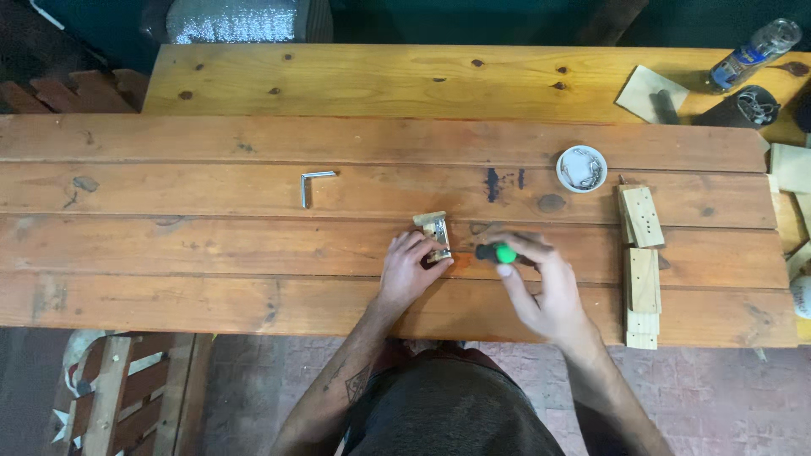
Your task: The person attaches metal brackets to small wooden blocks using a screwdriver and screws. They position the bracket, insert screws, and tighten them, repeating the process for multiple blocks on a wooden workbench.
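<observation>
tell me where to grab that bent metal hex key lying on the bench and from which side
Take the hex key by its long arm, which runs toward the person, coming straight down from above. It lies flat on the wooden bench with open board all around it, apart from both hands, so a pinch across that straight arm probably suits best.

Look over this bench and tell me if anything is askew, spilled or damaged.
Nothing spilled or broken. The bench has dark stains near the white dish. The left hand steadies a small wood block; the right hand holds a green-handled tool. A hex key lies loose. Wood pieces sit slightly uneven.
</observation>
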